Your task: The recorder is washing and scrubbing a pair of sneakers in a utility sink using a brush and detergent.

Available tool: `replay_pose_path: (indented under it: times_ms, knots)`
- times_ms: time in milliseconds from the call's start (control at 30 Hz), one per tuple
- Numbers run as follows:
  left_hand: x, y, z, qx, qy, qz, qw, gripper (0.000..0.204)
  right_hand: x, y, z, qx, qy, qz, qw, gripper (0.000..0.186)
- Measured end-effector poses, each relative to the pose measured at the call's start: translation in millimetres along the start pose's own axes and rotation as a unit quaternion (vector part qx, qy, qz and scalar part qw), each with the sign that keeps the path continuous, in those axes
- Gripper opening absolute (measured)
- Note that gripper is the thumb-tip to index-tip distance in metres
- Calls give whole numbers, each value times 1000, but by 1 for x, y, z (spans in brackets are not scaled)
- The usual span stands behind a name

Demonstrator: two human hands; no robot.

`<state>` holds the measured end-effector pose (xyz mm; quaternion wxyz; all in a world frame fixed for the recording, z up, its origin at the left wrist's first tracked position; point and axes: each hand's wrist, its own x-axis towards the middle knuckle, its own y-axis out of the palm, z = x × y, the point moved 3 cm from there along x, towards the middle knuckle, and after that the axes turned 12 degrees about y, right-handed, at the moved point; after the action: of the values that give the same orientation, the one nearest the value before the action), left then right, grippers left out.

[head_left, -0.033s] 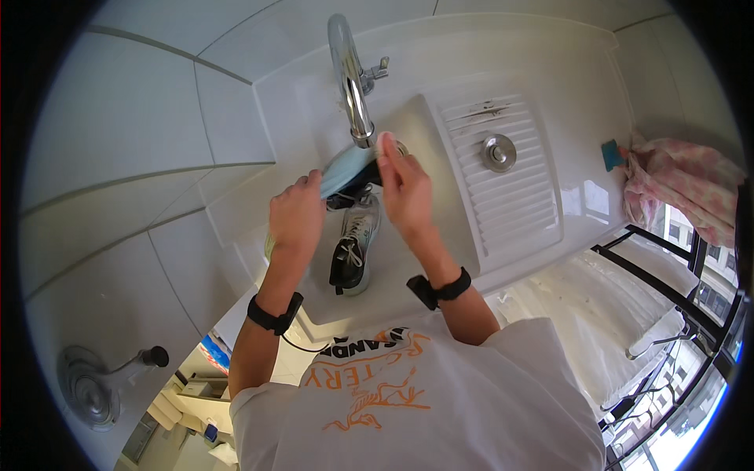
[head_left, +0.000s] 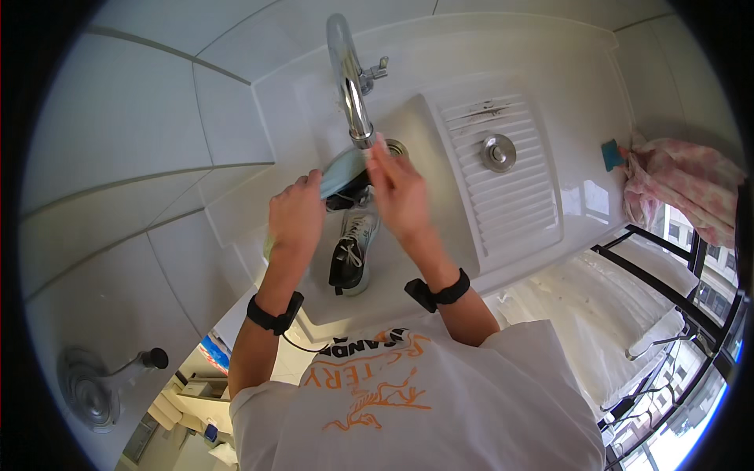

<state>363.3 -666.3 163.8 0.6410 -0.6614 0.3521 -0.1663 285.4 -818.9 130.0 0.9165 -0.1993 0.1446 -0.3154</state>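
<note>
My left hand [head_left: 297, 213] is closed on one end of a shoe [head_left: 344, 170], holding it on its side with the pale blue sole showing, just below the faucet spout [head_left: 361, 129]. My right hand [head_left: 402, 200] is closed over the shoe's other side; its fingers are smeared, and whatever they grip is hidden. Beneath them a second shoe [head_left: 351, 250], black and grey with pale laces, lies in the white sink basin [head_left: 432, 235]. Part of the drain [head_left: 398, 147] shows behind my right fingers.
Right of the basin is a ribbed washboard [head_left: 510, 212] with a round metal stopper [head_left: 498, 153] on it. A pink cloth [head_left: 679, 177] and a teal sponge [head_left: 612, 155] lie at the far right. Tiled wall [head_left: 118, 118] borders the left.
My right hand has shifted slightly left along the shoe, toward the spout. My left hand and the second shoe stay in place.
</note>
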Motion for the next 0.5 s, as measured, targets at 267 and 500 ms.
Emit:
replay_pose_path:
  times_ms: [267, 500]
  knots:
    - [3, 5, 6, -13, -19, 7, 1000, 31, 28, 17, -32, 69, -18, -49, 996, 31]
    - [3, 1, 1, 20, 3, 37, 999, 31, 39, 23, -68, 134, 5, 2, 991, 33]
